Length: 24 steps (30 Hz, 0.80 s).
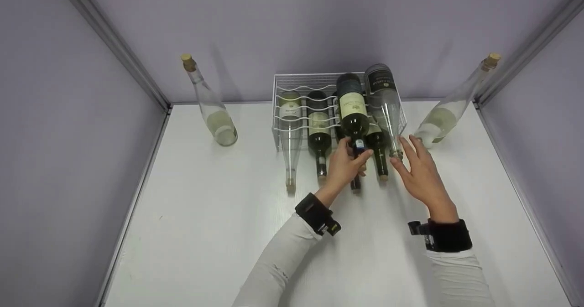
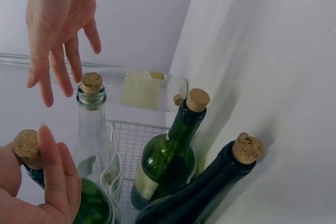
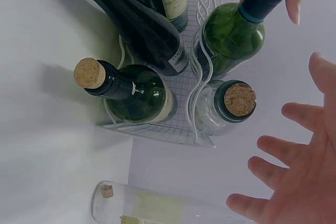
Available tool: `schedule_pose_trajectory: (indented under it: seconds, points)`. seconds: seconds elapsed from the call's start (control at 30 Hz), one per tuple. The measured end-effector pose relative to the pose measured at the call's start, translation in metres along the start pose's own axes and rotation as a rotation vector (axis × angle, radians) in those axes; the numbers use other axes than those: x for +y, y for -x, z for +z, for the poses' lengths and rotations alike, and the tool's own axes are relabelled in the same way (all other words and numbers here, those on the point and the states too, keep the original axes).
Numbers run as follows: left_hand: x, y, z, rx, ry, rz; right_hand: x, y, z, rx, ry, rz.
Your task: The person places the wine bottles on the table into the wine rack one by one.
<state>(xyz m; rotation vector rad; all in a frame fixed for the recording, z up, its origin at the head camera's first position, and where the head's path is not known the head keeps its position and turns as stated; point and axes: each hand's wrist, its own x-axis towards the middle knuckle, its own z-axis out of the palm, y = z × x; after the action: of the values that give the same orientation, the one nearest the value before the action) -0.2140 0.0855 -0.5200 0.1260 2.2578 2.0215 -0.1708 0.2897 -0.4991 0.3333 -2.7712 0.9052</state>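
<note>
My left hand [image 1: 344, 164] grips the neck of a dark green wine bottle [image 1: 353, 102] that lies on the upper level of a white wire rack [image 1: 274, 106]. In the left wrist view its fingers [image 2: 55, 174] are around the neck close to the cork [image 2: 26, 145]. Beside the mouth of a clear glass bottle [image 1: 390, 108] on the same level, my right hand [image 1: 424, 177] is spread. The right wrist view shows those fingers [image 3: 281, 150] straight and apart from that bottle's cork [image 3: 240, 99]. Whether a fingertip touches its glass is unclear.
Below lie a clear bottle [image 1: 290, 140], a green bottle [image 1: 319, 136] and another green bottle [image 1: 378, 147], necks toward me. Corked clear bottles stand on the white table [image 1: 205, 234]: one at left [image 1: 218, 120], one at right [image 1: 445, 115]. Walls enclose the back and sides.
</note>
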Motion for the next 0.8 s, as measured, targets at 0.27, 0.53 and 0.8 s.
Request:
schedule_pose_trajectory:
  seconds: [0.27,0.53,0.8]
  points:
    - [0.001,0.001,-0.011,-0.101,-0.266,0.089,0.008,-0.001,-0.005,0.019,-0.042,0.069]
    - [-0.001,0.011,-0.023,-0.196,-0.502,0.152,0.025,-0.003,-0.011,0.078,-0.056,0.138]
    - [0.002,0.024,-0.041,-0.214,-0.642,0.223,0.047,-0.012,-0.02,0.219,-0.151,0.244]
